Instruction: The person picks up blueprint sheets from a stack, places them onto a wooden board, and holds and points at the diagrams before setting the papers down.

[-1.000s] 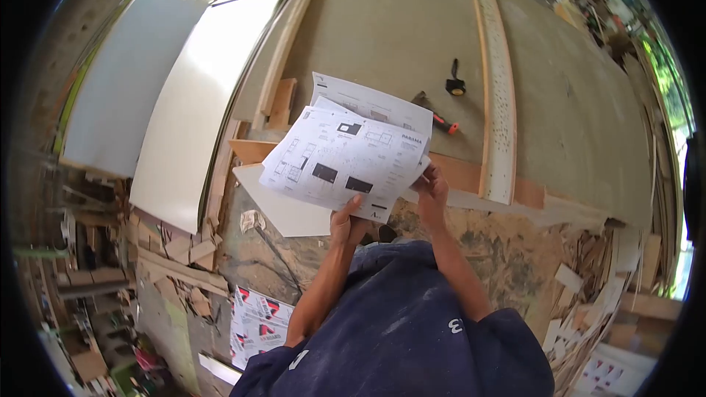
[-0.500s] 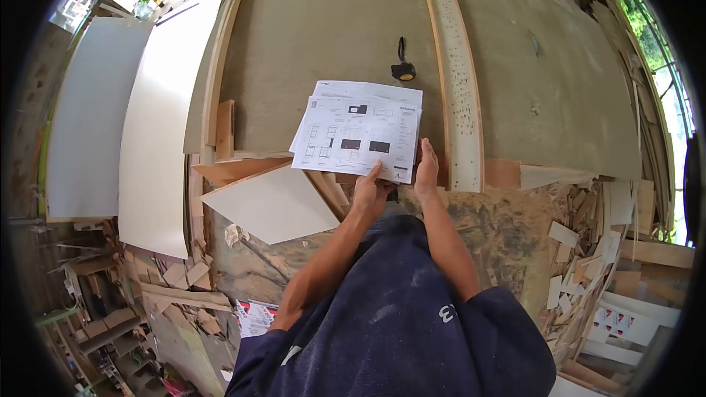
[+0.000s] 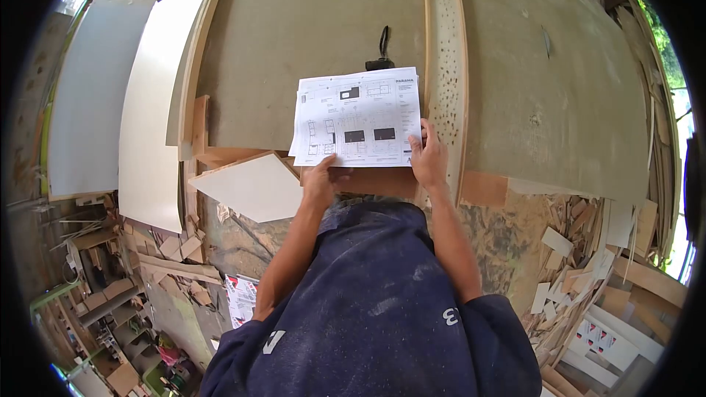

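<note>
A small stack of printed drawing sheets lies level in front of me, over the near edge of the workbench. My left hand grips its bottom edge, thumb on top and fingers underneath. At the lower right corner, my right hand is closed on the sheets, thumb on the printed face. Just beyond the top edge sits a black tape measure with a strap, partly covered by the paper.
A perforated strip with wooden edges runs along the bench. White panels stand at the left. A pale board juts out near the bench edge. Wood scraps are heaped at the right, and shelves hold offcuts at lower left.
The sheets have been evened into a neater stack. My left hand has moved left along the bottom edge, and my right hand has closed on the right corner. The view has shifted.
</note>
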